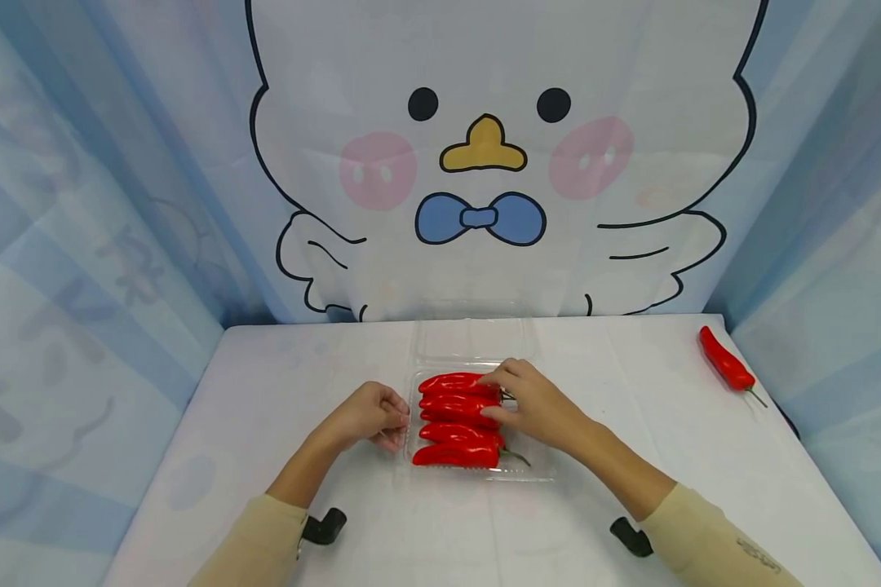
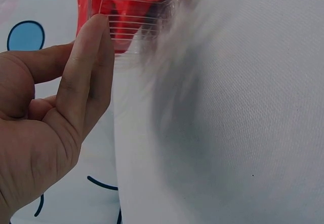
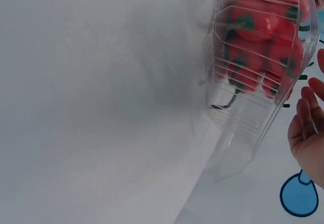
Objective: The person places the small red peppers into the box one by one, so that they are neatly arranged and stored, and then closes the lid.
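Observation:
Several glossy red chili peppers (image 1: pixel 455 434) lie side by side in a clear plastic clamshell box (image 1: pixel 517 473), stems toward the right. The hinged lid (image 1: pixel 473 341) is folded back, away from the person. My left hand (image 1: pixel 374 416) is at the box's left side, and in the left wrist view its fingertips (image 2: pixel 98 26) pinch the plastic edge. Over the peppers' stem ends reaches my right hand (image 1: pixel 532 408), thumb and fingers spread apart, the fingertips overlapping the upper peppers. In the right wrist view, green caps and dark stems (image 3: pixel 233 100) show through the ribbed wall.
A single red pepper (image 1: pixel 727 360) lies at the table's far right edge, green stem toward the front. The white-covered table (image 1: pixel 279 375) meets a printed curtain (image 1: pixel 484 277) at the back. More curtains hang on both sides. Black wrist mounts (image 1: pixel 325 527) stick out from the sleeves.

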### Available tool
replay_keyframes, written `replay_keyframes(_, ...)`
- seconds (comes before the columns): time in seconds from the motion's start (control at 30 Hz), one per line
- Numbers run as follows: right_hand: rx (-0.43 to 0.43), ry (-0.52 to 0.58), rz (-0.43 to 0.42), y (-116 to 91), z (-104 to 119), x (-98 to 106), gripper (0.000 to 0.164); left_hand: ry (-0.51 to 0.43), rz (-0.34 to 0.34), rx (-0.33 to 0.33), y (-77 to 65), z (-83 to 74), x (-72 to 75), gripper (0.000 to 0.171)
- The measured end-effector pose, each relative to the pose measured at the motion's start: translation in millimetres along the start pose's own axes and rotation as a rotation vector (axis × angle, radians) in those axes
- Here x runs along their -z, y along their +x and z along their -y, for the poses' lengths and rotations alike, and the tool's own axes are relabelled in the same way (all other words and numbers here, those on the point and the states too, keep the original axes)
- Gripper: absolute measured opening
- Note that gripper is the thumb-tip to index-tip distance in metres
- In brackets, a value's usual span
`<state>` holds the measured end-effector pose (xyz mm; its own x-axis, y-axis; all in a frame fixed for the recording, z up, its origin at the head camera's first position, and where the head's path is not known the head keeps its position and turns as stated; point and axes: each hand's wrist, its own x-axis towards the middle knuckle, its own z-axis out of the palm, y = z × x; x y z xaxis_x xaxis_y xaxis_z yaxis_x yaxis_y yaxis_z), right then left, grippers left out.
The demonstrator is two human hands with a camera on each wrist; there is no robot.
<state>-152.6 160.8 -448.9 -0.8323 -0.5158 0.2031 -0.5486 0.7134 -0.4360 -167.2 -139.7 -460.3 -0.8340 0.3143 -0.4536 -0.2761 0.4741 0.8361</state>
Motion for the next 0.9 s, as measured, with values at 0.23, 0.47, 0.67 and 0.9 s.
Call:
replay_keyframes(0.23, -0.001, 0.031, -0.056, -4, -12, 10, 0.042, 0.002, -0.003, 0.009, 0.4, 0.0, -0.4, 0.009)
replay_keyframes(0.47, -0.046, 0.023, -0.116, -9, -25, 22, 0.043, 0.005, -0.004, 0.005, -0.1, 0.1, 0.1, 0.009)
replay_keyframes(0.67, -0.095, 0.016, -0.162, -17, -41, 32, 0.044, 0.003, -0.005, 0.001, 0.2, -0.3, 0.4, 0.009)
replay_keyframes(0.9, -0.173, -0.010, -0.212, -30, -66, 44, 0.044, 0.006, -0.010, 0.011, -1.1, -1.4, -0.7, 0.009)
